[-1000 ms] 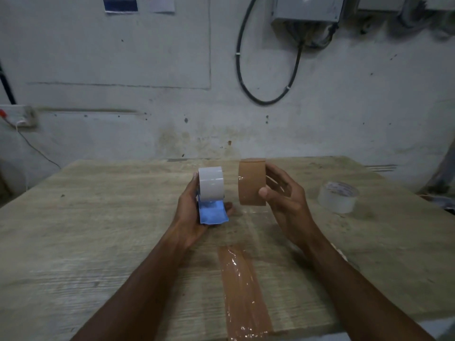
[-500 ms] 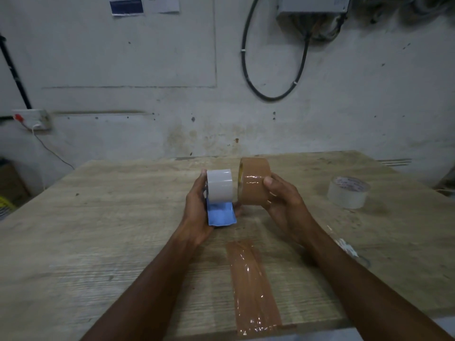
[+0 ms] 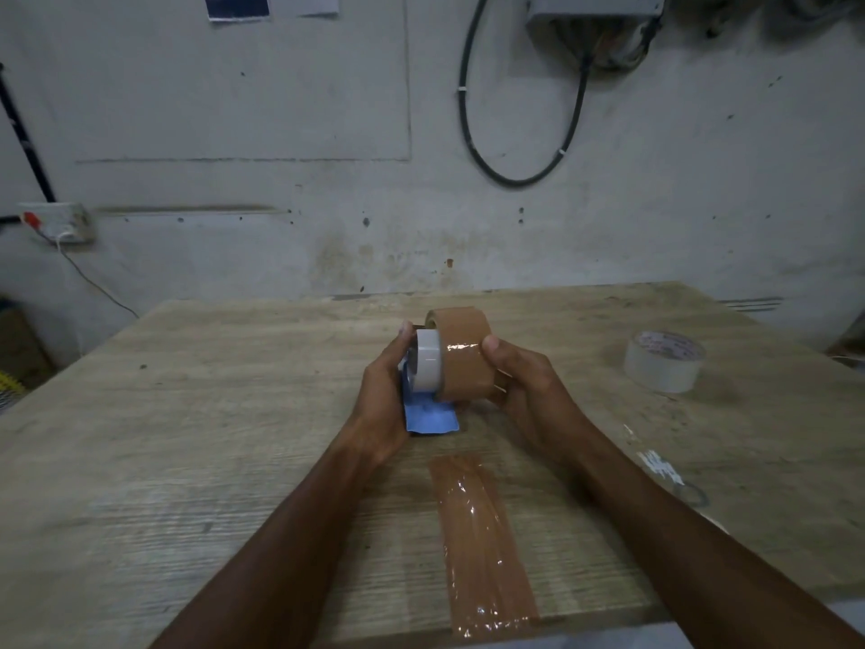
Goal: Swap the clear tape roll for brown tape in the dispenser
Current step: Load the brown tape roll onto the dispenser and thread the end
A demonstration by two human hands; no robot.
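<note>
My left hand (image 3: 381, 405) grips the tape dispenser (image 3: 428, 416), a blue body with a white hub wheel (image 3: 428, 363) at its top. My right hand (image 3: 524, 391) holds the brown tape roll (image 3: 465, 358) upright on edge, thumb on its top. The roll's left side presses against the white hub and partly overlaps it. The clear tape roll (image 3: 663, 362) lies flat on the table to the right, apart from both hands. How far the hub sits inside the brown roll's core is hidden.
A strip of brown tape (image 3: 482, 541) is stuck to the wooden table (image 3: 187, 437), running to the near edge. A crumpled scrap of clear tape (image 3: 664, 470) lies by my right forearm. A wall with cables and a socket stands behind.
My right hand has brought the brown roll leftward from a gap beside the dispenser until it meets and overlaps the white hub. Both hands have tilted slightly.
</note>
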